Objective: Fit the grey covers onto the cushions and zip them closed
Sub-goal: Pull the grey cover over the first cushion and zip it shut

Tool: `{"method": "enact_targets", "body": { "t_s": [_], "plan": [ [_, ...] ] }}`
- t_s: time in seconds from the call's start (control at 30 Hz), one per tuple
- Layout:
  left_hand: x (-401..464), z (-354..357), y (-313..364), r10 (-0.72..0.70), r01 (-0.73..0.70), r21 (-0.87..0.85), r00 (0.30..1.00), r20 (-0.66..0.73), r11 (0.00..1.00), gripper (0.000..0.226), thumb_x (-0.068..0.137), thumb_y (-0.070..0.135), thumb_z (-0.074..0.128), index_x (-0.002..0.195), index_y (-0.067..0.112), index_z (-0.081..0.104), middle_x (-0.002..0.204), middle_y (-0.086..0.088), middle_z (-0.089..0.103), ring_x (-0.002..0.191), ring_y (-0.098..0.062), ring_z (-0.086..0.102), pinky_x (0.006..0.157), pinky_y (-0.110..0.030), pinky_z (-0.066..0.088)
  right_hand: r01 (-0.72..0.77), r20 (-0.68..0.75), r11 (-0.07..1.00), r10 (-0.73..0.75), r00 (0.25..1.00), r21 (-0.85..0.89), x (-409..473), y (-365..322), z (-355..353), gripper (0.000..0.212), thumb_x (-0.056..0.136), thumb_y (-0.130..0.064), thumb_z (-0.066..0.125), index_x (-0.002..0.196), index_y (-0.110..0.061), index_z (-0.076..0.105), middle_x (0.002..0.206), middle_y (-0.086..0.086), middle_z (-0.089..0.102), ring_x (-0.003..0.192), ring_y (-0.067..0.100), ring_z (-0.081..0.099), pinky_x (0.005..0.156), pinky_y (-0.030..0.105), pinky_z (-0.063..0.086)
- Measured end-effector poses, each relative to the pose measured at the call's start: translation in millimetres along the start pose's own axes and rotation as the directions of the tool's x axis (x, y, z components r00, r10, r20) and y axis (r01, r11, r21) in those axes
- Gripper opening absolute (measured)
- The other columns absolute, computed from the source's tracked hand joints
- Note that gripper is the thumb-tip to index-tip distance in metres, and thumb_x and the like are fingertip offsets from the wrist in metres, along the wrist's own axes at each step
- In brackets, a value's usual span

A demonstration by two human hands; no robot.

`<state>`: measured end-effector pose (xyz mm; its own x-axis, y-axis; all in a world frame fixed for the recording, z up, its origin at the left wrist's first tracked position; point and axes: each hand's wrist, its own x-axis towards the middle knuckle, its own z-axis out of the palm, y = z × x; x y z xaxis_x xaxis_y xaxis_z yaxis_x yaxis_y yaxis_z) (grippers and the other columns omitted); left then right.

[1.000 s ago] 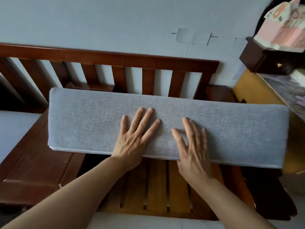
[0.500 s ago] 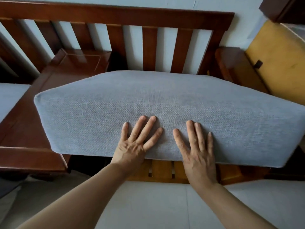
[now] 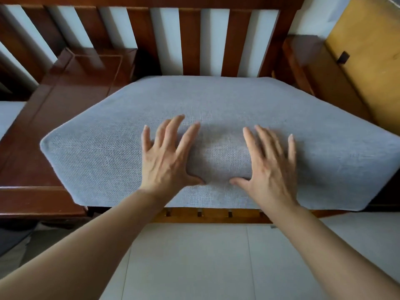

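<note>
A grey-covered cushion (image 3: 216, 109) lies flat on the seat of a dark wooden bench (image 3: 71, 100). Its woven fabric looks smooth, and no zip shows from here. My left hand (image 3: 166, 161) rests on the cushion's front edge with its fingers spread and straight. My right hand (image 3: 268, 167) lies beside it the same way, fingers straight and slightly blurred. The two thumbs point toward each other with a small gap between them.
The bench's slatted backrest (image 3: 190, 37) stands behind the cushion against a pale wall. A yellow wooden piece (image 3: 368, 68) stands at the right. Another grey cushion edge (image 3: 10, 115) shows at the far left. Light floor tiles (image 3: 216, 260) lie below.
The cushion has tipped from standing on edge to lying flat on the seat, pushed back toward the backrest. Both hands stayed on it, fingers straight, and moved slightly apart.
</note>
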<state>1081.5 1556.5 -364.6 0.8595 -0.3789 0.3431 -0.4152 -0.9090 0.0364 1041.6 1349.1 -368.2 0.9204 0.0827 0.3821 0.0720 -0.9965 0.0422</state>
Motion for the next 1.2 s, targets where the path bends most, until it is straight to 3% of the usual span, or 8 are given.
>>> {"method": "enact_targets", "body": {
  "t_s": [0.1,0.17,0.43,0.7,0.77,0.83,0.93,1.2],
  "plan": [
    [-5,10,9,0.050,-0.050,-0.007,0.981,0.186,0.999,0.117,0.028,0.060,0.086,0.128,0.013,0.048,0.132,-0.011,0.052,0.120,-0.033,0.049,0.092,-0.051,0.038,-0.063,0.181,0.998,0.063,0.982,-0.005,-8,-2,11,0.116,0.032,-0.055,0.088,0.133,-0.014,0.050,0.133,0.016,0.051,0.124,0.034,0.048,0.104,0.061,0.027],
    [-13,19,17,0.058,-0.058,-0.006,0.966,0.254,0.998,0.120,0.026,0.056,0.088,0.129,0.013,0.044,0.133,-0.012,0.051,0.121,-0.034,0.048,0.090,-0.048,0.042,-0.057,0.208,0.998,0.057,0.976,-0.007,-21,-6,21,0.115,0.030,-0.053,0.089,0.132,-0.015,0.050,0.131,0.016,0.052,0.122,0.035,0.049,0.101,0.062,0.030],
    [-31,46,26,0.068,-0.086,0.038,0.942,0.328,0.996,0.122,0.028,0.050,0.090,0.130,0.010,0.036,0.146,-0.010,0.039,0.132,-0.028,0.036,0.092,-0.057,0.040,-0.035,0.201,0.999,0.043,0.979,-0.041,-50,-7,51,0.116,0.038,-0.049,0.089,0.138,-0.017,0.040,0.143,0.020,0.042,0.130,0.037,0.041,0.107,0.056,0.016],
    [-59,85,37,0.068,-0.112,0.090,0.917,0.393,0.990,0.104,0.040,0.026,0.089,0.126,0.008,0.034,0.151,-0.015,0.029,0.137,-0.034,0.029,0.094,-0.062,0.034,-0.026,0.191,0.997,0.039,0.981,-0.070,-89,-13,97,0.100,0.061,-0.032,0.084,0.144,-0.018,0.029,0.149,0.021,0.032,0.135,0.038,0.034,0.108,0.059,0.022],
    [-67,97,38,0.074,-0.122,0.090,0.907,0.414,0.988,0.094,0.042,0.017,0.086,0.121,0.009,0.036,0.150,-0.016,0.028,0.137,-0.036,0.029,0.094,-0.063,0.033,-0.023,0.172,0.997,0.037,0.984,-0.079,-103,-14,111,0.084,0.076,-0.023,0.074,0.145,-0.018,0.026,0.150,0.021,0.030,0.136,0.038,0.033,0.108,0.059,0.020],
    [-75,111,39,0.091,-0.134,0.073,0.903,0.419,0.988,0.085,0.042,0.010,0.082,0.114,0.010,0.038,0.149,-0.017,0.030,0.135,-0.038,0.030,0.093,-0.062,0.035,-0.032,0.139,0.997,0.041,0.989,-0.063,-115,-15,122,0.060,0.089,-0.013,0.046,0.146,-0.018,0.025,0.150,0.022,0.029,0.136,0.038,0.033,0.108,0.060,0.024],
    [-87,135,36,0.133,-0.164,0.041,0.902,0.410,0.986,0.071,0.044,0.003,0.074,0.105,0.012,0.039,0.147,-0.017,0.033,0.130,-0.039,0.035,0.088,-0.058,0.039,-0.028,0.139,0.999,0.034,0.990,-0.040,-126,-15,144,0.056,0.090,-0.007,0.025,0.145,-0.018,0.027,0.150,0.023,0.028,0.135,0.038,0.035,0.108,0.057,0.024],
    [-114,188,38,0.130,-0.134,-0.031,0.842,0.524,0.991,0.069,0.051,0.006,0.077,0.105,0.016,0.034,0.147,-0.011,0.026,0.127,-0.035,0.031,0.082,-0.050,0.045,0.037,0.288,0.998,-0.022,0.957,-0.045,-151,-14,208,0.073,0.078,-0.009,0.057,0.144,-0.018,0.028,0.151,0.021,0.027,0.138,0.037,0.029,0.107,0.057,0.026]
  ]
}}
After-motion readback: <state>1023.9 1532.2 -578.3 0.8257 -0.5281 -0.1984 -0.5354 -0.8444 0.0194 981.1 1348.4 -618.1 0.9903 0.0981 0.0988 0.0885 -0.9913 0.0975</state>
